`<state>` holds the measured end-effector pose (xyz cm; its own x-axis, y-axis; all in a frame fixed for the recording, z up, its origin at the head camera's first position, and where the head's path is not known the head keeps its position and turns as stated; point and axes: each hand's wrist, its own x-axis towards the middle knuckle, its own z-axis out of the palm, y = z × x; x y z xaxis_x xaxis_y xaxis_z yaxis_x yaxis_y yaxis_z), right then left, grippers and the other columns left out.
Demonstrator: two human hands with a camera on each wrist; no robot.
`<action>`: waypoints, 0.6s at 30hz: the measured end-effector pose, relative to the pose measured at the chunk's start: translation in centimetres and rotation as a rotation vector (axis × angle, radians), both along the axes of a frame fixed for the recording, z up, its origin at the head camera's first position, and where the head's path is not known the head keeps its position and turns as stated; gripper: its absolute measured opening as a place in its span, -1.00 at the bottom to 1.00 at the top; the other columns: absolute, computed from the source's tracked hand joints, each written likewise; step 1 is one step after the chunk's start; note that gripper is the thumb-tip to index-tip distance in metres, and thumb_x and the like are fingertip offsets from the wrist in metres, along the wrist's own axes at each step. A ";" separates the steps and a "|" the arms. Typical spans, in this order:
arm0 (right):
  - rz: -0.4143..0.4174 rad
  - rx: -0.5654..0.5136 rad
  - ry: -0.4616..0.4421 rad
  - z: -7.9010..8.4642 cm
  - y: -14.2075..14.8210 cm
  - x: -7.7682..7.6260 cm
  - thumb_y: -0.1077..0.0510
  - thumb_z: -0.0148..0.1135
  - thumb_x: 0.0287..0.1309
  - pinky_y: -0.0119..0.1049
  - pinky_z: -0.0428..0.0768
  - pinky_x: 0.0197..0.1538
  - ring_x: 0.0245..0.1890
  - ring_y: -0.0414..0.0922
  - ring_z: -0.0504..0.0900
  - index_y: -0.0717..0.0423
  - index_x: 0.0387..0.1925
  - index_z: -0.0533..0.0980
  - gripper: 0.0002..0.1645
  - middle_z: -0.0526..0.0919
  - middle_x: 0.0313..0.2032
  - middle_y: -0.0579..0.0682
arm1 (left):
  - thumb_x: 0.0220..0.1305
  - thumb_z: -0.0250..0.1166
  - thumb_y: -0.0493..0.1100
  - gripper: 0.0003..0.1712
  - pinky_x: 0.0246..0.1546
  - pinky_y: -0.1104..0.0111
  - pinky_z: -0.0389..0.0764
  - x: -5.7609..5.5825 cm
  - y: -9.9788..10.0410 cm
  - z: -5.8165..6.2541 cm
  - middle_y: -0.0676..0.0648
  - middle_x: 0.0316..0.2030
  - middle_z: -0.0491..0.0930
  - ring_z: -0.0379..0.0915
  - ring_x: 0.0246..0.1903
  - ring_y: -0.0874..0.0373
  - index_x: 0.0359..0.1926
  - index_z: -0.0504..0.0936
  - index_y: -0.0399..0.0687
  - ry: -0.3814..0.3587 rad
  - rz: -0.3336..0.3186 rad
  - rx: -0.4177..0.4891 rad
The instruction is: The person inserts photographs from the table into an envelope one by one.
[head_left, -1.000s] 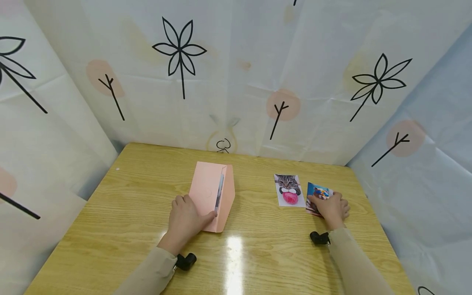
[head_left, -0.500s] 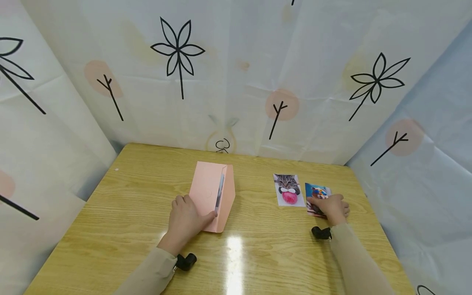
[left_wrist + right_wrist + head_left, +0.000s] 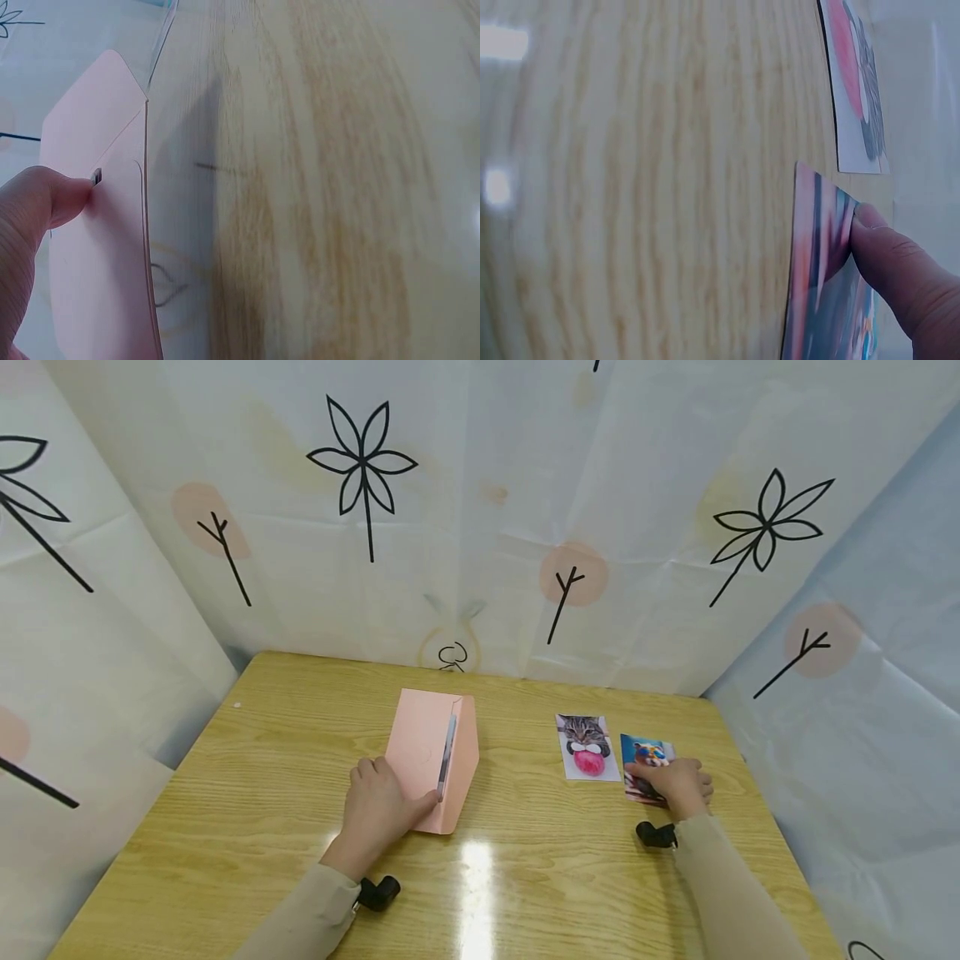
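Gripping a blue-topped, rectangular paper picture card (image 3: 647, 750) on the wood-grained table (image 3: 555, 877), the right hand (image 3: 680, 783) works just beside a white-bordered cat card (image 3: 588, 748), untouched. Well apart, the left hand (image 3: 378, 802) holds an open-flapped pink paper envelope (image 3: 420, 727). Work seems partway: a narrow insert (image 3: 447, 747) shows inside; both cards lie outside.

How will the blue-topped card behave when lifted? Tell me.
The blue-topped card is probably light: its edge looks thin. It seems more stiff than floppy, since that edge runs nearly straight beside the right hand. The table reflects light, so the card might slide if pushed.
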<state>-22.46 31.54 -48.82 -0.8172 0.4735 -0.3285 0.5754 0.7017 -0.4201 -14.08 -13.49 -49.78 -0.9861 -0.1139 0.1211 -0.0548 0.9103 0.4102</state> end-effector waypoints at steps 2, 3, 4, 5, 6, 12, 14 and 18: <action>-0.010 -0.001 0.009 -0.1 0.0 0.0 -0.47 0.42 -0.26 0.33 0.21 0.10 0.10 0.52 0.09 0.65 0.27 -0.20 0.61 0.00 0.06 0.74 | -0.21 0.35 0.53 0.15 -0.27 0.05 0.45 0.0 0.0 0.0 -0.39 -0.24 0.32 0.29 -0.24 -0.23 -0.14 0.37 -0.55 0.000 0.001 0.000; -0.016 -0.004 0.017 -0.1 -0.1 0.0 -0.47 0.43 -0.26 0.33 0.19 0.13 0.12 0.52 0.08 0.63 0.28 -0.22 0.61 -0.01 0.08 0.74 | -0.21 0.35 0.53 0.15 -0.27 0.05 0.45 0.0 0.0 0.0 -0.39 -0.24 0.32 0.29 -0.24 -0.23 -0.14 0.37 -0.55 -0.001 0.001 0.001; -0.021 -0.010 0.028 -0.2 -0.1 0.0 -0.46 0.43 -0.26 0.33 0.17 0.15 0.14 0.53 0.07 0.61 0.30 -0.25 0.62 -0.03 0.09 0.74 | -0.21 0.35 0.53 0.15 -0.28 0.05 0.45 0.0 0.0 0.0 -0.39 -0.24 0.32 0.29 -0.24 -0.23 -0.14 0.37 -0.55 -0.001 0.001 0.001; -0.026 -0.018 0.041 -0.2 -0.1 0.0 -0.44 0.44 -0.25 0.33 0.15 0.16 0.15 0.53 0.07 0.58 0.31 -0.26 0.61 -0.03 0.11 0.73 | -0.21 0.35 0.53 0.15 -0.28 0.05 0.45 0.0 0.0 0.0 -0.38 -0.24 0.32 0.29 -0.24 -0.23 -0.14 0.37 -0.55 -0.001 0.001 0.002; -0.032 -0.025 0.059 -0.3 -0.2 0.1 -0.43 0.45 -0.25 0.33 0.14 0.17 0.15 0.52 0.08 0.55 0.31 -0.26 0.59 -0.02 0.12 0.71 | -0.21 0.35 0.53 0.15 -0.28 0.05 0.45 0.0 0.0 0.0 -0.38 -0.24 0.31 0.29 -0.24 -0.23 -0.14 0.37 -0.55 -0.002 0.000 0.002; -0.031 -0.105 0.220 -0.4 0.0 0.3 -0.16 0.44 -0.02 0.26 0.25 0.15 0.08 0.45 0.27 0.51 0.28 -0.20 0.30 0.20 0.07 0.62 | -0.20 0.36 0.51 0.12 -0.30 0.06 0.44 0.0 0.0 0.2 -0.37 -0.27 0.32 0.29 -0.26 -0.22 -0.16 0.37 -0.54 0.005 -0.005 0.002; -0.025 -0.156 0.271 -0.1 0.2 0.3 -0.01 0.34 0.12 0.25 0.30 0.12 0.05 0.44 0.32 0.51 0.28 -0.18 0.11 0.24 0.04 0.63 | -0.19 0.36 0.51 0.12 -0.28 0.06 0.43 0.0 0.0 0.2 -0.38 -0.26 0.32 0.29 -0.25 -0.23 -0.16 0.37 -0.55 0.005 -0.005 0.002; 0.001 -0.235 0.280 1.0 0.6 0.4 0.18 -0.01 0.32 0.16 0.42 -0.07 -0.01 0.37 0.37 0.50 0.32 -0.17 -0.20 0.23 0.06 0.62 | -0.19 0.35 0.52 0.13 -0.27 0.05 0.43 0.0 0.1 0.2 -0.38 -0.25 0.32 0.29 -0.24 -0.23 -0.15 0.37 -0.55 0.003 -0.007 0.001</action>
